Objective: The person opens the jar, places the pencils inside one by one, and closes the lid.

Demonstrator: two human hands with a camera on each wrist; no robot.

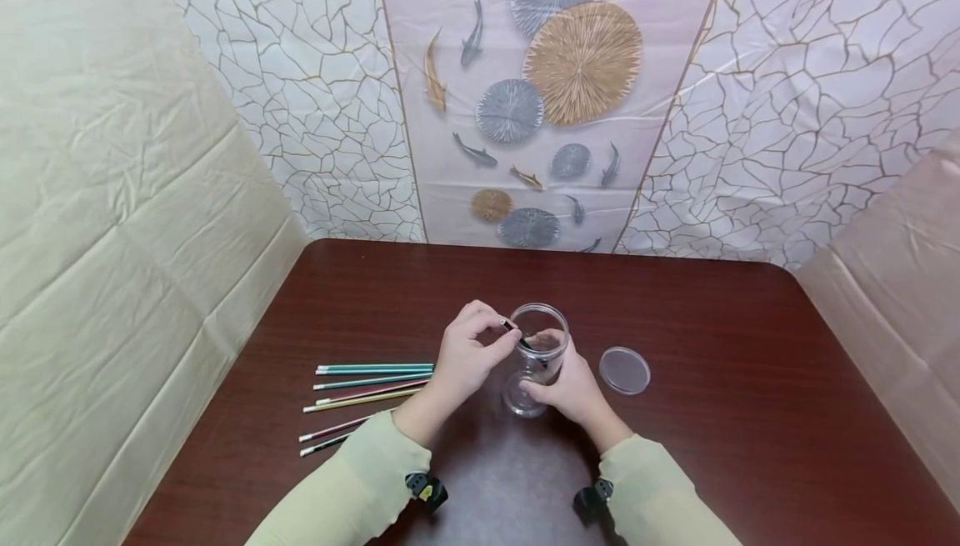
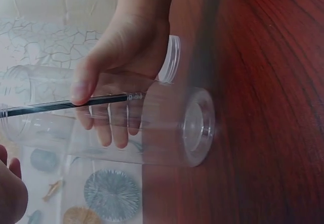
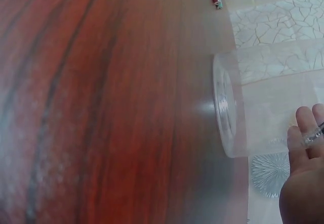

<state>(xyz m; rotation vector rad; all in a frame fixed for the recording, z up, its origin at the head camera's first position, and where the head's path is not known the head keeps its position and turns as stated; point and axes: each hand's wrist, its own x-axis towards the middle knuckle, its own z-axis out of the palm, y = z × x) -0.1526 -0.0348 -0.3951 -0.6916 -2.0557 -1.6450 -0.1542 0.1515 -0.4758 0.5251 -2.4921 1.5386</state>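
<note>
A clear plastic jar (image 1: 522, 405) stands near the middle of the table, its mouth upward. My right hand (image 1: 573, 383) grips the jar's side, fingers behind it and thumb in front. At the rim, my left hand (image 1: 468, 350) pinches the upper end of a black pencil (image 2: 104, 100). The pencil reaches down inside the jar, its metal-banded end lowest, as the left wrist view shows through the wall. Only the edge of the left hand appears in that view. Whether the jar's base (image 3: 226, 105) touches the table cannot be made out.
Several pencils (image 1: 367, 380), teal, red, yellow and black, lie side by side left of the left forearm, which hides some of their ends. A round clear lid (image 1: 625, 370) lies flat right of the jar. Patterned cloth (image 1: 345, 112) hangs behind the brown table (image 1: 720, 413).
</note>
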